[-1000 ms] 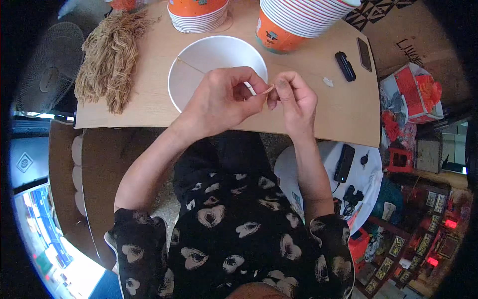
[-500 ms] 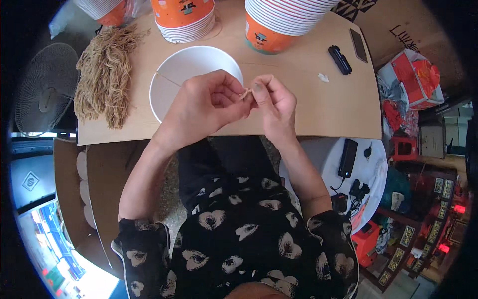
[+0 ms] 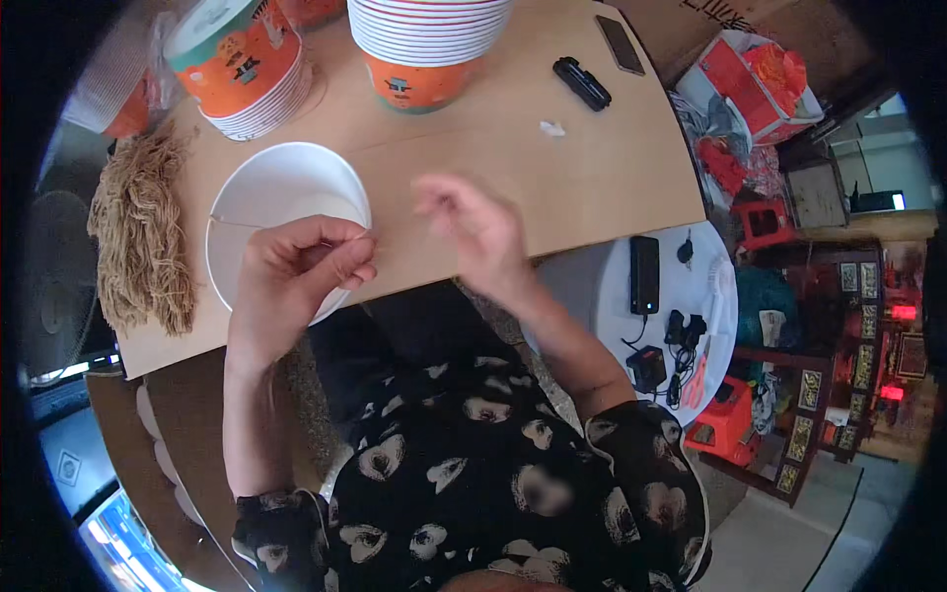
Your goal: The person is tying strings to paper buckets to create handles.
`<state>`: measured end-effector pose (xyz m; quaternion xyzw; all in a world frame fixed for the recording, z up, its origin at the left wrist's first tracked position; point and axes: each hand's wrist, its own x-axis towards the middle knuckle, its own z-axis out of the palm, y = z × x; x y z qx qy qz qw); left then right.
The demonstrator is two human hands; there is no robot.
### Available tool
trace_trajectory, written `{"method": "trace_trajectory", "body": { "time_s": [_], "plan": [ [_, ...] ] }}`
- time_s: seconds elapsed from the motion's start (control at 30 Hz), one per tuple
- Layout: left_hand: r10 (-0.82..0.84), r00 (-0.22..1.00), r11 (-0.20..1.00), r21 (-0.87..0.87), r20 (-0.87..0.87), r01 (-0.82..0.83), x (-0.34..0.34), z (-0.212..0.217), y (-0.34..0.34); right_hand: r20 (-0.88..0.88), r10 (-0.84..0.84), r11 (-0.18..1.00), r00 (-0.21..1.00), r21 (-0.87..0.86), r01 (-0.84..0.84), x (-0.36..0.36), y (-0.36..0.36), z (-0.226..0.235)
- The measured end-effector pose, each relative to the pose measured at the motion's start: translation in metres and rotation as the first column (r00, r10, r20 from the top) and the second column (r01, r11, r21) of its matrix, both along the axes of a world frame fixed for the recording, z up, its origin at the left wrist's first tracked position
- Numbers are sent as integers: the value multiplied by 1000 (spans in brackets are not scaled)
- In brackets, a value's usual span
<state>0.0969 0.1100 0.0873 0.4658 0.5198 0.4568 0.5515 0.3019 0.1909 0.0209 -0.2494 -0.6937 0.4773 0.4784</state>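
My left hand [image 3: 291,281] is closed in a pinch in front of a white paper tub [image 3: 286,170], overlapping its near rim. A thin tan strand of twine [image 3: 237,223] stretches from the tub's left rim toward this hand. The part between the fingertips is mostly hidden. Over the table to the right, apart from the left hand, is my right hand [image 3: 478,237]. Motion smears its fingers, and nothing can be made out in them. A thick bundle of tan twine [image 3: 141,237] lies at the table's left end, beside the tub.
Stacked orange-and-white paper tubs [image 3: 424,59] stand at the back, with another stack [image 3: 242,69] to their left. A black case [image 3: 582,84], a phone [image 3: 619,44] and a white scrap [image 3: 552,128] lie at the right. A round white table [image 3: 612,286] holds chargers and cables.
My right hand has come away from my left and moved right, apart from the strand. My left hand keeps its pinch. The whole view has turned, shifting the table and tubs leftward.
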Motion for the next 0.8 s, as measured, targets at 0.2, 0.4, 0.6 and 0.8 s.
{"method": "trace_trajectory", "body": {
  "time_s": [0.2,0.4,0.6,0.8],
  "plan": [
    [49,998,999,12,44,-49,1,1,0,355,-824,543,441,717,438,109,124,-28],
    [90,993,996,-5,72,-90,-3,5,0,525,-662,749,536,427,507,128,150,-55],
    [62,989,998,2,131,-63,-3,2,1,567,-683,715,461,648,262,119,138,-30],
    [49,992,999,16,117,-51,-6,-5,2,306,-147,989,941,77,129,38,42,32]
  ]
}}
